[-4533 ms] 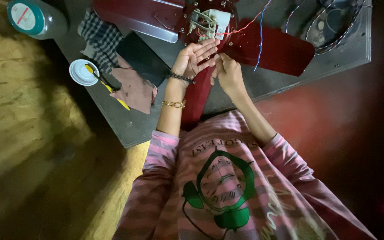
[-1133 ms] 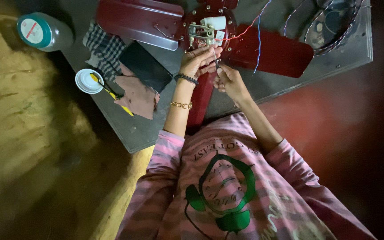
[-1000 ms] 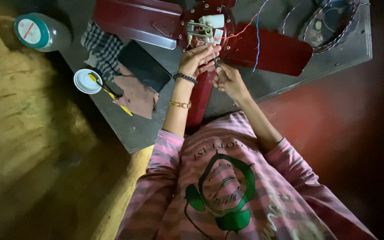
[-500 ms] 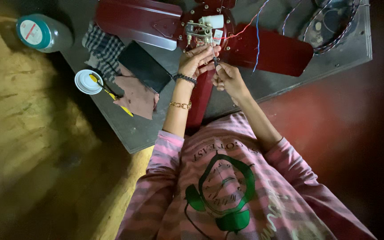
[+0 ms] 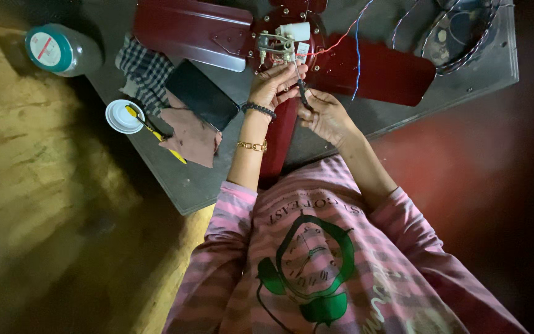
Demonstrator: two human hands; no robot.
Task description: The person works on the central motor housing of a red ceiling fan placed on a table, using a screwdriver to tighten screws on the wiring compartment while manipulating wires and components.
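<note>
A dark red ceiling fan [image 5: 372,71] lies on a grey metal table [image 5: 186,185], its hub [image 5: 282,25] carrying a white block [image 5: 296,31] and red and blue wires [image 5: 348,37]. My left hand [image 5: 272,85], wearing a bead bracelet and a gold one, is at the hub's near edge with its fingers pinched on a thin lead. My right hand [image 5: 327,116] is just beside it. It grips a small dark tool [image 5: 303,94] whose tip points toward the hub. One fan blade runs under my wrists toward my body.
At the table's left lie a checked cloth [image 5: 146,68], a black phone [image 5: 202,94], a brown rag [image 5: 193,137], and a white lid [image 5: 122,117] with a yellow screwdriver [image 5: 162,141]. A teal-lidded jar [image 5: 54,49] stands far left. A wire-wound motor part [image 5: 465,28] sits top right.
My left hand, spread open 4.5 s ago, has closed its fingers at the hub. Over the last second both hands have barely moved; the view has shifted slightly.
</note>
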